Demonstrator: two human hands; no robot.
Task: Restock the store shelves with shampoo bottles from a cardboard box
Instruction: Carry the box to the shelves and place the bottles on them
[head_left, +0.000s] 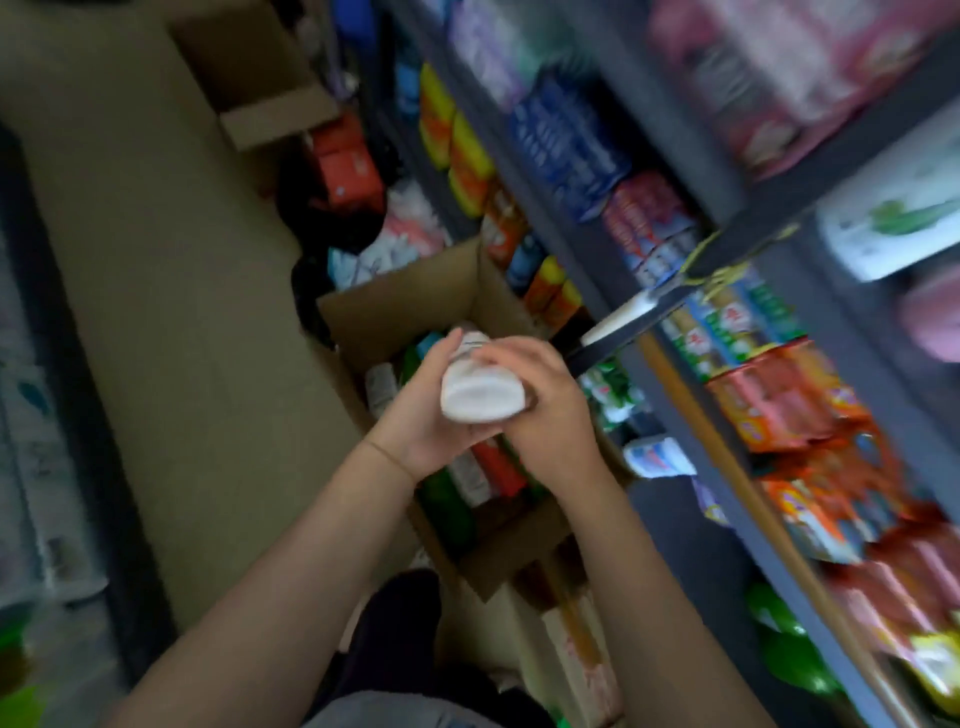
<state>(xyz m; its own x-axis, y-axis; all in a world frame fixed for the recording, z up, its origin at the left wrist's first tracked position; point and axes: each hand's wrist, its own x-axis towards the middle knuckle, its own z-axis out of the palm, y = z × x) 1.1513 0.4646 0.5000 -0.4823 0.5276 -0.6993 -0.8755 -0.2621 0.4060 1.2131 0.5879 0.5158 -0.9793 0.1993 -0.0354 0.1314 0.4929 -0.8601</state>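
I hold a white shampoo bottle (480, 396) in both hands above an open cardboard box (395, 306), its flat bottom turned toward me. My left hand (423, 410) grips it from the left, fingers curled up its side. My right hand (545, 400) wraps it from the right and over the top. In the box lie several more bottles (478, 470), green, red and white. The dark store shelves (769, 208) run along the right, packed with colourful goods. The view is blurred.
A beige floor aisle (171, 312) stretches to the left. Another cardboard box (260, 83) sits farther up the aisle, with red packs and bags beside it. A wooden stick (727, 457) leans along the shelf front. A dark shelf edge runs down the left side.
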